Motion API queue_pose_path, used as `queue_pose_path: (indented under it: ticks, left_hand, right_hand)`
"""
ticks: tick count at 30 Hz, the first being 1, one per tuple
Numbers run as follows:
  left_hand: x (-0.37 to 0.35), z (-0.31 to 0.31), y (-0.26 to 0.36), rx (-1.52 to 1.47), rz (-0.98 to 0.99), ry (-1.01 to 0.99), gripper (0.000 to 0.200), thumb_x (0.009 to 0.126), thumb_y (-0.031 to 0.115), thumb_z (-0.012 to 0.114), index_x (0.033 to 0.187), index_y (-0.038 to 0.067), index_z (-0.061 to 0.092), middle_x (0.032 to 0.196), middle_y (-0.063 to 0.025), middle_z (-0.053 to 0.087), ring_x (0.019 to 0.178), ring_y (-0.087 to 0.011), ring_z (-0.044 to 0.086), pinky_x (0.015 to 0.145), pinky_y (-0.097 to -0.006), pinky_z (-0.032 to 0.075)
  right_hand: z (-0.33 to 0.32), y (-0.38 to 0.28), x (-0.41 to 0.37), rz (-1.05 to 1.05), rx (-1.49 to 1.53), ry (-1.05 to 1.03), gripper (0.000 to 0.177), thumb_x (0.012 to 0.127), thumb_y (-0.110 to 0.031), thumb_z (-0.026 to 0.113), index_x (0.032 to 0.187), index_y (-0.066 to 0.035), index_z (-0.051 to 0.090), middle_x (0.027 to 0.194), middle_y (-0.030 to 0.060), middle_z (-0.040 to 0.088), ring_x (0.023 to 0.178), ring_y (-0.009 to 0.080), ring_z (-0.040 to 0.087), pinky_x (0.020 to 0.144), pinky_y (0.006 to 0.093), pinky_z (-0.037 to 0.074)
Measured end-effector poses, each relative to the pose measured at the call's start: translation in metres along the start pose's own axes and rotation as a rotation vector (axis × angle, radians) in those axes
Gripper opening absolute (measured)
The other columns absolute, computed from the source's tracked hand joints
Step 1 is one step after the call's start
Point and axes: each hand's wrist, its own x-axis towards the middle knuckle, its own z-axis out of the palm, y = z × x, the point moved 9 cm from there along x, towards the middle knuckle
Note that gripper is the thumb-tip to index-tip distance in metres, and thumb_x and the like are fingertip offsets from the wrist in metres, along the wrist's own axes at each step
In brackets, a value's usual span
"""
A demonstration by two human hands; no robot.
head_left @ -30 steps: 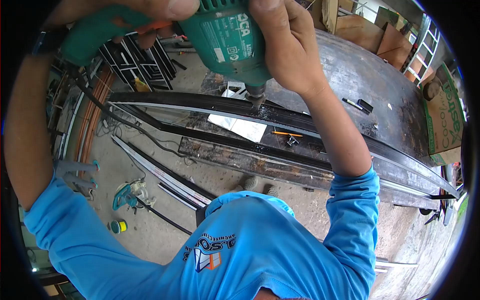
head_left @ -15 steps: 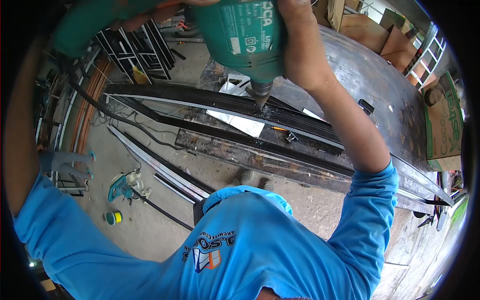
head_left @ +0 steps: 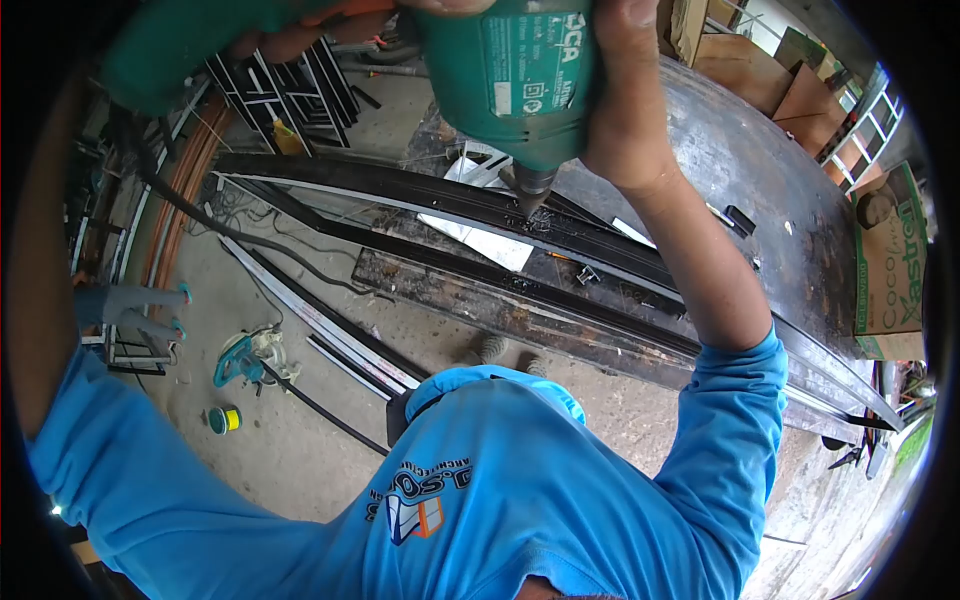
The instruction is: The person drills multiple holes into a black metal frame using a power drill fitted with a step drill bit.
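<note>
A green electric drill (head_left: pixel 510 85) fills the top middle, its chuck (head_left: pixel 535 185) pointing down at a long black metal profile (head_left: pixel 450 212). Small shavings (head_left: pixel 545 217) lie around the drill's tip, and the bit itself is hard to make out. My left hand (head_left: pixel 335 28) wraps around the drill's rear handle by the orange trigger, partly cut off by the top edge. Closed on the right side of the drill body is my right hand (head_left: pixel 625 100). A second black profile (head_left: pixel 480 280) runs alongside, nearer to me.
Both profiles rest on a dark metal worktable (head_left: pixel 700 130) with a white sheet (head_left: pixel 480 243) and a small metal piece (head_left: pixel 587 273). A cord (head_left: pixel 250 240) hangs left. A saw (head_left: pixel 250 358) and a tin (head_left: pixel 225 420) stand on the floor. A cardboard box (head_left: pixel 888 265) sits right.
The drill and my right hand appear slightly farther right and lower in view. The drill tip stays at the same black profile, with both hands still on the drill.
</note>
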Motion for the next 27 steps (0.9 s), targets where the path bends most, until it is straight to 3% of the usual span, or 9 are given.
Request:
queue_pose_path:
  ticks: [3,8,14,20,24,27]
  left_hand:
    - [0.005,-0.001,-0.003,0.015,0.033,0.005,0.077,0.083,0.036,0.086,0.136,-0.007,0.052,0.097,-0.0175,0.069,0.087,-0.0254,0.071,0.075,-0.0381,0.059]
    - [0.008,0.001,-0.004,0.081,0.079,0.036,0.077,0.083,0.036,0.086,0.137,-0.007,0.052,0.099,-0.0177,0.069,0.089,-0.0258,0.07,0.076,-0.0384,0.059]
    - [0.009,0.003,-0.008,0.103,0.111,0.058,0.078,0.082,0.036,0.086,0.138,-0.007,0.051,0.101,-0.0178,0.068,0.091,-0.0264,0.07,0.078,-0.0387,0.058]
    - [0.012,0.001,-0.008,0.123,0.14,0.074,0.078,0.082,0.036,0.086,0.138,-0.007,0.051,0.104,-0.018,0.068,0.093,-0.027,0.07,0.08,-0.0391,0.058]
    - [0.019,0.001,-0.011,0.138,0.159,0.079,0.079,0.082,0.036,0.086,0.138,-0.007,0.051,0.105,-0.0181,0.068,0.094,-0.0274,0.07,0.081,-0.0393,0.058]
    - [0.019,-0.004,-0.012,0.145,0.171,0.091,0.079,0.082,0.036,0.086,0.139,-0.006,0.051,0.107,-0.0182,0.067,0.095,-0.0277,0.07,0.082,-0.0395,0.058]
  right_hand:
    - [-0.001,0.009,0.003,-0.126,-0.033,-0.066,0.085,0.104,-0.071,0.029,0.139,0.004,0.048,0.119,0.0178,0.067,0.103,0.0218,0.069,0.085,0.032,0.057]
    - [0.004,0.001,-0.001,0.006,-0.034,0.005,0.085,0.104,-0.07,0.03,0.142,0.004,0.045,0.121,0.0184,0.066,0.105,0.0224,0.068,0.087,0.0332,0.057]
    - [0.008,0.007,-0.001,-0.009,0.064,0.02,0.091,0.101,-0.074,0.031,0.145,0.005,0.043,0.123,0.0195,0.066,0.106,0.0243,0.069,0.087,0.0343,0.058]
    - [0.005,-0.009,-0.003,-0.11,-0.104,-0.032,0.097,0.098,-0.079,0.032,0.144,0.006,0.045,0.121,0.021,0.067,0.106,0.0247,0.069,0.087,0.0354,0.058]
    - [0.002,-0.032,-0.002,0.003,-0.144,0.137,0.101,0.096,-0.083,0.031,0.143,0.005,0.048,0.12,0.0208,0.067,0.105,0.0235,0.069,0.087,0.0345,0.058]
    - [0.001,-0.038,0.004,-0.04,-0.053,0.124,0.099,0.098,-0.081,0.029,0.139,0.006,0.052,0.119,0.0205,0.068,0.104,0.0219,0.069,0.085,0.0326,0.058]
